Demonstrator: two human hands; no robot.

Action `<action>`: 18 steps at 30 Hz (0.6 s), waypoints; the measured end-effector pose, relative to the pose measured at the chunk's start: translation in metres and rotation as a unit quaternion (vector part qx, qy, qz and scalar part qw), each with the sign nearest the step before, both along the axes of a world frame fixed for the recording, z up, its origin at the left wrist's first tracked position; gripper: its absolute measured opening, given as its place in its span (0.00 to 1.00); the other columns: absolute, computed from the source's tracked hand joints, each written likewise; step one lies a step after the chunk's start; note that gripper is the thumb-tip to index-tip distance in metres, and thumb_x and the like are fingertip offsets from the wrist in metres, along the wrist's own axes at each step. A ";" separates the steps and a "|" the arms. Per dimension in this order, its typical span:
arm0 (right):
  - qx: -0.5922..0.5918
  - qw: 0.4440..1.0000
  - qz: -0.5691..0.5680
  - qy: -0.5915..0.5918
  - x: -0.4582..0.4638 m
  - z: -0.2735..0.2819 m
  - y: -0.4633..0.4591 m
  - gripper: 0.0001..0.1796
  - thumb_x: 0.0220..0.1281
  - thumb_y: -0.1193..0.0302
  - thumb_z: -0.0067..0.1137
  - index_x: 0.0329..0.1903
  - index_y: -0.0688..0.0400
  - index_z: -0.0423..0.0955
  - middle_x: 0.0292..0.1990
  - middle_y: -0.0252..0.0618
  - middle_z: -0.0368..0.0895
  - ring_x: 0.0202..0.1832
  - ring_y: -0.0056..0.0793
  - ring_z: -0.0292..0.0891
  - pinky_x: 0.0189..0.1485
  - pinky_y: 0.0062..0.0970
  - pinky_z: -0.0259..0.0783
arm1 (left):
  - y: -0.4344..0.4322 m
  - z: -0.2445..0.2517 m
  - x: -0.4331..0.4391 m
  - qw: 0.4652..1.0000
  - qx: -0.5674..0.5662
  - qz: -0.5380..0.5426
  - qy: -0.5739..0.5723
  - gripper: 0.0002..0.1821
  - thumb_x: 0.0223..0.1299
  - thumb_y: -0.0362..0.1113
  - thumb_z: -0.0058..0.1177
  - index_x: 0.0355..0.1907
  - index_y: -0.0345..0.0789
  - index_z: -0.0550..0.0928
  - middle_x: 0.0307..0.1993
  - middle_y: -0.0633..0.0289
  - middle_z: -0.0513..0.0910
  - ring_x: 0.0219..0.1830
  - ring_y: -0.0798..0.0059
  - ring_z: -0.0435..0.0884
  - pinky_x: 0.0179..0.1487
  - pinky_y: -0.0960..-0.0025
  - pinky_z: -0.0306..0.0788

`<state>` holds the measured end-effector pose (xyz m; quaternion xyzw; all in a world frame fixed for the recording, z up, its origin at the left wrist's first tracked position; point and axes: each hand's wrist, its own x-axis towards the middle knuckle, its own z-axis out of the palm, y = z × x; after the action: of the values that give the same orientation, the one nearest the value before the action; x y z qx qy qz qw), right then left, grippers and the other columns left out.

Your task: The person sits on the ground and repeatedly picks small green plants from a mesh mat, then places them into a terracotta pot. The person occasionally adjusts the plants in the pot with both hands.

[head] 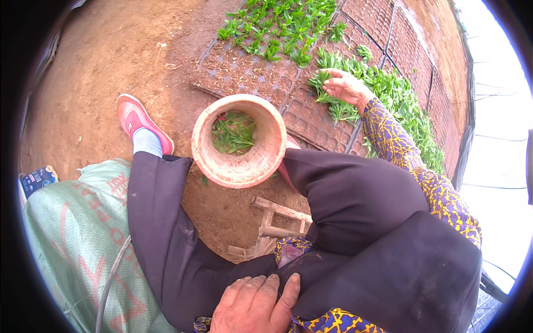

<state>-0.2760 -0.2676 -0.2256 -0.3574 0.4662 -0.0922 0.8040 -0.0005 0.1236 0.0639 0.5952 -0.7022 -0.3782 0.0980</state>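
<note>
My right hand [347, 86] reaches out over the seedling trays, its thumb and fingertips closed on a green leafy cutting [320, 85]. Beside and beneath it lies a long pile of loose leafy cuttings [399, 95] across the trays. To the left, upright green plants [287, 25] stand in a tray of brown growing medium [245, 73]. My left hand [254, 304] rests palm down on my dark trousers and holds nothing. Between my lower legs stands a pale, dirt-stained plastic bucket [241, 177], with green leaves and stems [234, 133] in its bottom.
A green woven sack [79, 233] with red printing leans by my left leg. Behind it is a dark blue printed packet [39, 181]. A wooden stool or frame [283, 212] sits below my right thigh. More soil-filled trays [410, 31] extend to the far right, beside bare earth [104, 54].
</note>
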 end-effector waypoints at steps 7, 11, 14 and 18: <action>-0.209 0.969 0.060 0.118 0.066 -0.001 0.007 0.15 0.63 0.75 0.57 0.51 0.67 0.70 0.43 0.46 0.81 0.42 0.33 0.83 0.42 0.24 0.80 | 0.001 0.000 0.003 0.999 0.024 0.007 0.037 0.29 0.51 0.32 0.50 0.61 0.43 0.74 0.45 0.60 0.79 0.47 0.64 0.75 0.53 0.61 0.68; -0.334 0.920 0.084 0.190 0.093 -0.016 0.007 0.12 0.60 0.74 0.59 0.45 0.66 0.74 0.36 0.44 0.84 0.34 0.26 0.83 0.35 0.22 0.79 | 0.002 0.000 0.003 0.998 0.043 0.009 0.049 0.31 0.49 0.33 0.53 0.62 0.42 0.73 0.47 0.60 0.78 0.48 0.63 0.75 0.54 0.60 0.67; -0.440 0.832 0.138 0.309 0.102 -0.026 0.004 0.13 0.52 0.67 0.65 0.37 0.61 0.80 0.30 0.44 0.84 0.31 0.27 0.83 0.36 0.29 0.76 | 0.002 0.002 0.005 0.997 0.058 -0.002 0.047 0.32 0.49 0.34 0.53 0.63 0.41 0.72 0.48 0.60 0.78 0.49 0.63 0.74 0.55 0.59 0.66; -0.583 0.716 0.171 0.344 0.111 -0.031 0.003 0.15 0.50 0.62 0.65 0.38 0.58 0.81 0.34 0.45 0.84 0.36 0.38 0.82 0.43 0.35 0.76 | 0.003 0.000 0.003 0.998 0.038 0.019 0.055 0.28 0.52 0.32 0.51 0.61 0.40 0.74 0.45 0.58 0.79 0.46 0.61 0.76 0.50 0.60 0.69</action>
<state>-0.1653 -0.2650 -0.2567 -0.8358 0.4958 -0.0770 0.2228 0.0023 0.1270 0.0642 0.5903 -0.6694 -0.4346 0.1208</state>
